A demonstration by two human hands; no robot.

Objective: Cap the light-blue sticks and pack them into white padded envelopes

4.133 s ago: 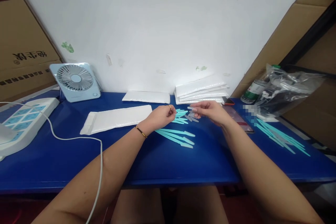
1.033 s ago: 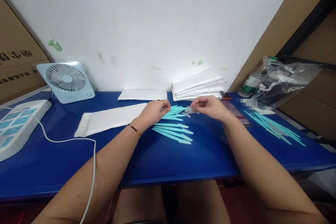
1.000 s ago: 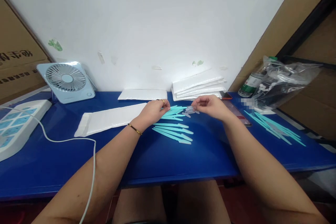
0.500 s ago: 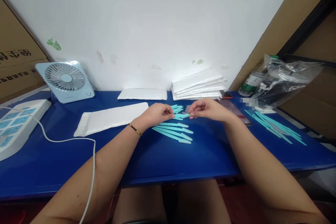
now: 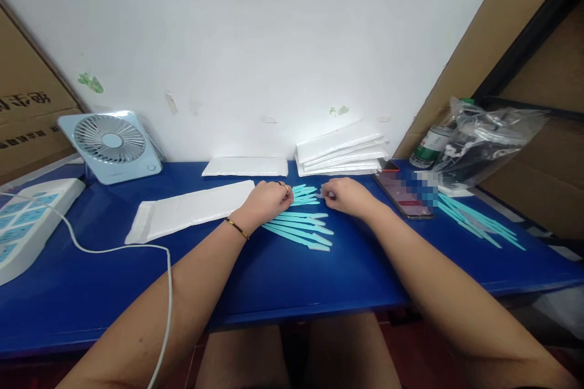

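Observation:
Several thin turquoise plastic sticks (image 5: pixel 298 228) lie fanned out on the blue table (image 5: pixel 274 273), with more of them (image 5: pixel 305 193) just behind. My left hand (image 5: pixel 267 200), with a ring and a bracelet, rests curled at the left end of the rear sticks. My right hand (image 5: pixel 344 196) is low on the table to their right, fingers pinched at small clear caps (image 5: pixel 325 191). What each hand grips is too small to make out.
A white padded envelope (image 5: pixel 187 213) lies left of my hands, another (image 5: pixel 246 166) and a stack (image 5: pixel 340 155) by the wall. A phone (image 5: pixel 404 194), more turquoise sticks (image 5: pixel 479 225), a plastic bag (image 5: pixel 488 143), a small fan (image 5: pixel 109 146) and a white cable (image 5: pixel 114 249) are also there.
Both hands have dropped from a raised pinch over the sticks down onto the table. One more stick now lies with the fanned row in front.

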